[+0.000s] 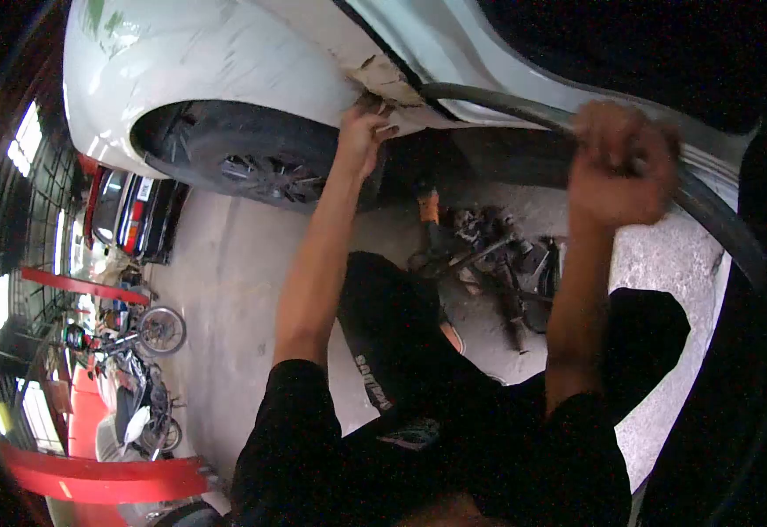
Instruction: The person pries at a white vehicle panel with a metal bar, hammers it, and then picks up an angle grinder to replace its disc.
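Observation:
My left hand (366,139) is raised to the lower edge of a white car's body (225,61), beside a torn, brownish damaged patch (385,79). Its fingers are pinched around a small dark thing I cannot make out. To the right, my right hand (625,167) is closed in a fist around a long dark rubber seal strip (502,104), slightly blurred. The strip curves from near the damaged patch, past the fist and down along the door opening. Below and left of my left hand is the car's wheel (265,162) in its arch.
Dark tools and parts (511,268) lie piled on the concrete floor (225,255) beneath my arms. At the left stand a motorcycle (142,395), red beams (111,474) and a dark car with red tail lights (137,215). My bent knee (388,299) is below my left hand.

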{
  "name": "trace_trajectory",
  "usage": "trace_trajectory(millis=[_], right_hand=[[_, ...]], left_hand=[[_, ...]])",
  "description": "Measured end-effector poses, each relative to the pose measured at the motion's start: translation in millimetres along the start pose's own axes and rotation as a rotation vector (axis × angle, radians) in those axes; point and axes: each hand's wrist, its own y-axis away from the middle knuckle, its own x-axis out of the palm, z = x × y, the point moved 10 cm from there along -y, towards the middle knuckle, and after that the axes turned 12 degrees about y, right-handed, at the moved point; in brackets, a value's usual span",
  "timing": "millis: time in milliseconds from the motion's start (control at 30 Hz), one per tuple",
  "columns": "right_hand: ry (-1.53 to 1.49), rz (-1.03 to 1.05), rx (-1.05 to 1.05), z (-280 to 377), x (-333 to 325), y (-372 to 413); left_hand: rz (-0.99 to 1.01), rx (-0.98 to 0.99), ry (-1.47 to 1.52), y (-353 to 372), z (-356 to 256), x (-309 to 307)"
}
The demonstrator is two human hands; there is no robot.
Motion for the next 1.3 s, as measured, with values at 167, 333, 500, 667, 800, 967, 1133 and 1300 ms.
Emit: trace_trajectory(millis=[167,333,500,667,800,967,1133,1300], right_hand=[[-0.071,-0.112,-0.032,-34,-27,2],[-0.029,-0.008,0.029,-29,24,-6],[-0.128,0.132,0.016,9,-15,-11],[-0.125,-0.025,-0.063,-36,-10,-11],[-0.055,-0.036,0.046,-28,-1,-9],[-0.044,0.014,0.021,5,-22,-16],[-0.106,0.027,-0.003,-39,1,-10],[-0.023,-0.046,0.055,-11,-2,-18]], left_hand=[[0.005,0.004,-0.018,-1,-2,8],[-0.052,-0.021,-0.034,12,-3,5],[0.007,-0.014,0.002,13,-12,16],[0.029,-0.036,0.006,5,-1,5],[0.010,-0.064,-0.016,4,-4,3],[0.045,0.000,-0.093,3,-12,4],[-0.015,0.006,-0.042,7,-6,4],[0.053,0.042,0.000,7,-12,18]])
